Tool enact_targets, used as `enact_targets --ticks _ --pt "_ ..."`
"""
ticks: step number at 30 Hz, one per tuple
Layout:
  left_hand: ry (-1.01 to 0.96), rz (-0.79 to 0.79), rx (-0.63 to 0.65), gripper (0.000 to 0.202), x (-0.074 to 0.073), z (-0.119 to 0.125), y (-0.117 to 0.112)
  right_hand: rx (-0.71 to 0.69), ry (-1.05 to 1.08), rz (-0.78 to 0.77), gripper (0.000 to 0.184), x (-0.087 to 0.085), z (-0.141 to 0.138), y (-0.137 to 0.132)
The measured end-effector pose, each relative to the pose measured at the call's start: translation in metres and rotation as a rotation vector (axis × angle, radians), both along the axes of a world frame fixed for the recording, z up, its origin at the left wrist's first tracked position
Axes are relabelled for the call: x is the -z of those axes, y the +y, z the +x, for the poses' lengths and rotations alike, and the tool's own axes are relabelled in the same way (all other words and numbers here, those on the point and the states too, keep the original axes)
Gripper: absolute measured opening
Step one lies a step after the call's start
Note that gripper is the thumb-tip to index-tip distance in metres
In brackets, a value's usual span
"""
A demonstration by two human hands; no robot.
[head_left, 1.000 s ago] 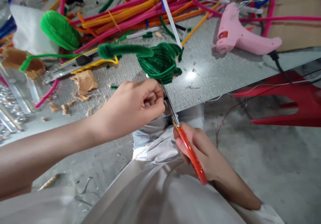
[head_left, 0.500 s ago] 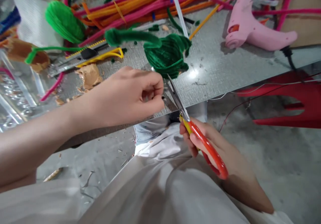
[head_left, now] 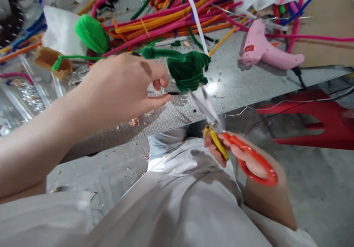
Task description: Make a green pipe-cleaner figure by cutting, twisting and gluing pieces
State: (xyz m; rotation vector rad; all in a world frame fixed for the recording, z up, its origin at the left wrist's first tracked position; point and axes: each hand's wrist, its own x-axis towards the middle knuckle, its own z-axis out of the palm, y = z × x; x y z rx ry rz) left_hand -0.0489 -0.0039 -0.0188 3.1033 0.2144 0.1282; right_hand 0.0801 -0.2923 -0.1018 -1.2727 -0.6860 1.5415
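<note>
A dark green pipe-cleaner coil (head_left: 188,71) with a fuzzy arm curving left hangs just beyond my left hand (head_left: 121,88). Between that hand's thumb and fingers runs a thin dark stem (head_left: 173,93), which seems to belong to the coil. My right hand (head_left: 218,147) is shut on a pair of orange-handled scissors (head_left: 249,158), near the table's front edge. Their steel blades (head_left: 206,108) stand apart, with the tips close below the coil. Any contact between blades and stem is hard to make out.
A pink glue gun (head_left: 265,49) lies on the grey table (head_left: 235,88), below a heap of multicoloured pipe cleaners (head_left: 171,27). A bright green coil (head_left: 92,33) sits at the back left. A red stool (head_left: 312,121) stands on the concrete floor at right.
The scissor blades have opened wider and the handles have swung right. My left hand has moved left, its fingers loosening from the coil. The view has shifted slightly.
</note>
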Motion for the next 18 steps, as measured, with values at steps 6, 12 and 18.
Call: enact_targets --ticks 6,12,18 --pt "-0.044 -0.305 0.122 0.02 0.009 0.003 -0.031 0.154 -0.162 0.047 0.057 -0.019 0.007 -0.003" --pt "-0.075 -0.405 0.199 0.022 0.037 0.009 -0.044 0.59 -0.793 -0.052 0.029 -0.07 0.027 0.027" --pt "-0.218 -0.085 0.306 0.021 0.045 0.012 -0.046 0.384 -1.486 0.029 0.033 -0.096 0.106 0.135"
